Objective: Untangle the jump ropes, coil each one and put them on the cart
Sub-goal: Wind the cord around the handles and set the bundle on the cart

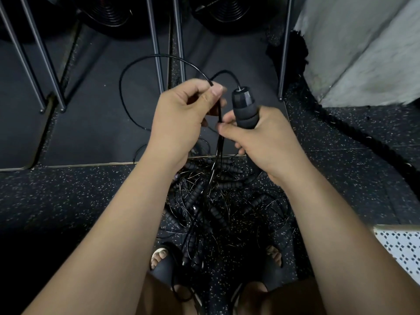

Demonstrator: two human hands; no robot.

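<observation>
- The jump rope handle (244,105) is in the right hand (261,137), whose fingers are clamped round its foam grip.
- Its thin cable (220,117) loops outward, and strands hang down into the tangled pile (211,201) on the floor (68,201) between the feet.
- The left hand (179,119) pinches the strands between thumb and fingers.
- A hard pull upward would probably tighten knots in the pile and drag other ropes along.
- The wide loop could catch on the metal legs (156,42) behind it.

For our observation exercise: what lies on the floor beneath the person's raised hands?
A tangled pile of jump ropes, black foam handles and thin cords, on the speckled floor. The forearms cover the pile's edges, and the floor under it is hidden.
</observation>
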